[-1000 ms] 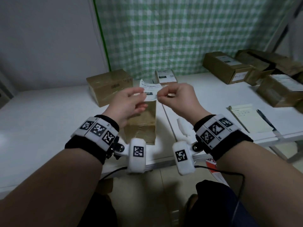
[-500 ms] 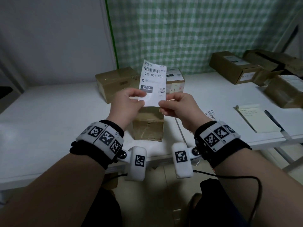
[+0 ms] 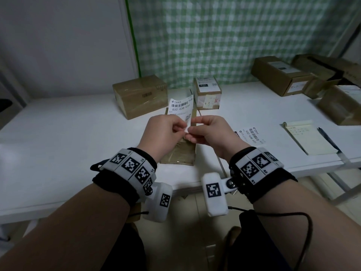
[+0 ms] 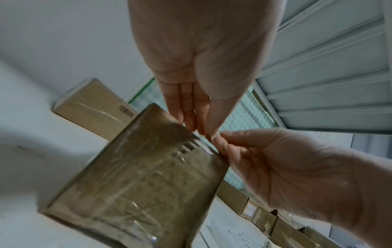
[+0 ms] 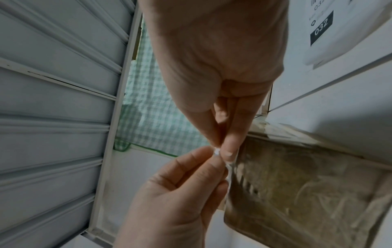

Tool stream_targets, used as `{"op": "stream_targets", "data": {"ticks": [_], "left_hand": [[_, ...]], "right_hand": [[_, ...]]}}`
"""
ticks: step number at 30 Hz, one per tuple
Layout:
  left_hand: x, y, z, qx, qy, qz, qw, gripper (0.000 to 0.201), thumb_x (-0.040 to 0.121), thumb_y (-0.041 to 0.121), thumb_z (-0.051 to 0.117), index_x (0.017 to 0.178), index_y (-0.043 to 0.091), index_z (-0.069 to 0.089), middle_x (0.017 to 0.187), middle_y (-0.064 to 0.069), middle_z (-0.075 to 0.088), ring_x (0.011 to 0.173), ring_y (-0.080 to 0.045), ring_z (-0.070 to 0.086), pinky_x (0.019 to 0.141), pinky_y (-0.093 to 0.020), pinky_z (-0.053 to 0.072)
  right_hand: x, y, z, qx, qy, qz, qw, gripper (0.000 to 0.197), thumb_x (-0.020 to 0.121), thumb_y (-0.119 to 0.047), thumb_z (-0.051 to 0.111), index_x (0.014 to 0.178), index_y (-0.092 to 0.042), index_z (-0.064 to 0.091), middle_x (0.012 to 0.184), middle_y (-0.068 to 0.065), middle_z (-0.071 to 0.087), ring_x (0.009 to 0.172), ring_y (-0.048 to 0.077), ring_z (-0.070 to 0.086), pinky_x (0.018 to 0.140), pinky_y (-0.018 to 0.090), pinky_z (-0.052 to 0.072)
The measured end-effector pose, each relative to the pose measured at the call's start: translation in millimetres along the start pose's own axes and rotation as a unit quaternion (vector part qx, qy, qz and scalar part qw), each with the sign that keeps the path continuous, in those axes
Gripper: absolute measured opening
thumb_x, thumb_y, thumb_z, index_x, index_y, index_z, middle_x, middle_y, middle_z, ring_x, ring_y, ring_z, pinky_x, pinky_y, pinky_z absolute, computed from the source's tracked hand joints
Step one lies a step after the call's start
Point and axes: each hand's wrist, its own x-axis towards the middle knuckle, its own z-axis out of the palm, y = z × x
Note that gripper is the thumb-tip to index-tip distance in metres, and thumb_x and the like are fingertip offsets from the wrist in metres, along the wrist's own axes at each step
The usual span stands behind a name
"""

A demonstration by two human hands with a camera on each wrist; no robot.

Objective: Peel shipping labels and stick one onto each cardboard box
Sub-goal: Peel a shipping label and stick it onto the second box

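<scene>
A white shipping label (image 3: pixel 180 107) printed "032 038 E01" stands up between my hands, above a brown cardboard box (image 3: pixel 180 153) wrapped in clear tape. My left hand (image 3: pixel 184 127) pinches the label's lower corner from the left. My right hand (image 3: pixel 191 130) pinches the same corner from the right, fingertips almost touching. In the right wrist view only a small white bit of the label (image 5: pixel 216 151) shows between the right hand (image 5: pixel 220 148) and the left hand (image 5: pixel 213 157), beside the box (image 5: pixel 297 184). The left wrist view has the left hand (image 4: pixel 199 130) over the box (image 4: pixel 148 176); the label is hidden there.
A bare box (image 3: pixel 140 95) sits at the back left, and a small labelled box (image 3: pixel 207 92) behind the hands. Several more boxes (image 3: pixel 279 75) stand at the back right. A spare label (image 3: pixel 252 134), a notepad (image 3: pixel 308 140) and a pen (image 3: pixel 328 139) lie on the white table (image 3: pixel 58 133).
The label was held up high and flat facing me; now it is lower and both hands have closed in on its bottom corner. The box has not moved.
</scene>
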Motion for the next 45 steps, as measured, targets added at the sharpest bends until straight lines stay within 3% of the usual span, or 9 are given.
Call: {"op": "stream_targets", "data": {"ticks": [4,9,12,16,23,30,36,41,45], "left_hand": [[-0.5,0.9,1.8,0.017,0.001,0.012,1.0,0.015,0.08,0.011,0.07,0.094,0.013,0.075,0.088,-0.004,0.074,0.081,-0.012,0.066,0.072,-0.012,0.042],[0.5,1.5,2.0,0.034,-0.001,0.017,0.999,0.012,0.081,0.014,0.07,0.092,0.015,0.075,0.088,-0.003,0.074,0.079,-0.01,0.063,0.064,-0.004,0.036],[1.3,1.8,2.1,0.056,0.002,0.025,0.998,0.012,0.082,0.015,0.069,0.092,0.013,0.075,0.09,-0.004,0.074,0.083,-0.014,0.065,0.07,-0.015,0.041],[1.7,3.8,3.2,0.073,-0.001,0.033,0.997,0.01,0.081,0.014,0.069,0.089,0.014,0.076,0.086,-0.006,0.074,0.083,-0.021,0.066,0.076,-0.032,0.05],[3.0,3.0,2.8,0.069,-0.009,0.017,0.997,0.008,0.08,0.013,0.069,0.083,0.018,0.075,0.082,-0.003,0.072,0.08,-0.018,0.064,0.072,-0.026,0.047],[3.5,6.6,1.0,0.081,-0.012,0.011,0.997,0.009,0.082,0.015,0.067,0.086,0.015,0.075,0.083,-0.003,0.072,0.081,-0.018,0.064,0.075,-0.027,0.047],[2.6,10.7,-1.5,0.099,-0.017,0.019,0.995,0.011,0.082,0.015,0.065,0.084,0.014,0.075,0.08,-0.004,0.072,0.079,-0.02,0.064,0.074,-0.031,0.05],[2.8,12.1,-3.5,0.114,-0.021,0.028,0.993,0.011,0.082,0.017,0.064,0.083,0.013,0.074,0.076,-0.006,0.071,0.077,-0.022,0.064,0.073,-0.037,0.052],[3.0,14.1,-3.4,0.108,-0.012,0.02,0.994,0.012,0.08,0.014,0.063,0.083,0.011,0.074,0.077,-0.007,0.071,0.078,-0.022,0.063,0.073,-0.034,0.051]], "right_hand": [[-0.6,-1.0,-0.7,-0.006,0.004,-0.004,1.0,0.023,0.08,0.011,0.063,0.102,0.003,0.064,0.063,0.01,0.067,0.049,0.015,0.061,0.052,0.019,0.055],[0.8,1.3,-2.2,0.009,0.004,-0.003,1.0,0.029,0.079,0.011,0.065,0.108,0.006,0.062,0.068,0.012,0.068,0.049,0.012,0.064,0.055,0.018,0.056],[0.0,-0.4,-4.5,0.016,-0.006,-0.002,1.0,0.025,0.079,0.014,0.062,0.098,-0.001,0.063,0.06,0.006,0.07,0.052,0.013,0.067,0.059,0.019,0.058],[0.2,-0.6,-4.0,0.002,0.004,-0.004,1.0,0.036,0.077,0.015,0.063,0.111,0.006,0.059,0.063,0.011,0.068,0.052,0.014,0.067,0.058,0.02,0.058],[1.6,-1.6,-2.8,-0.031,0.02,-0.019,0.999,0.039,0.074,0.013,0.068,0.109,-0.004,0.059,0.052,-0.001,0.067,0.051,0.015,0.066,0.055,0.021,0.056],[2.5,-1.9,-0.3,-0.082,0.029,-0.03,0.996,0.043,0.07,0.013,0.067,0.106,-0.009,0.06,0.083,0.021,0.065,0.073,0.03,0.065,0.079,0.039,0.059],[5.2,-1.3,2.0,-0.171,0.046,-0.078,0.981,0.038,0.067,0.009,0.065,0.086,-0.024,0.062,0.077,0.02,0.069,0.068,0.031,0.065,0.079,0.049,0.058],[5.7,-3.4,3.3,-0.245,0.056,-0.119,0.96,0.035,0.068,0.002,0.066,0.08,-0.03,0.061,0.072,0.01,0.071,0.07,0.023,0.067,0.079,0.043,0.058],[3.9,-3.5,6.5,-0.276,0.068,-0.146,0.948,0.027,0.07,-0.001,0.061,0.084,-0.024,0.06,0.073,0.009,0.068,0.064,0.019,0.06,0.068,0.034,0.054]]}}
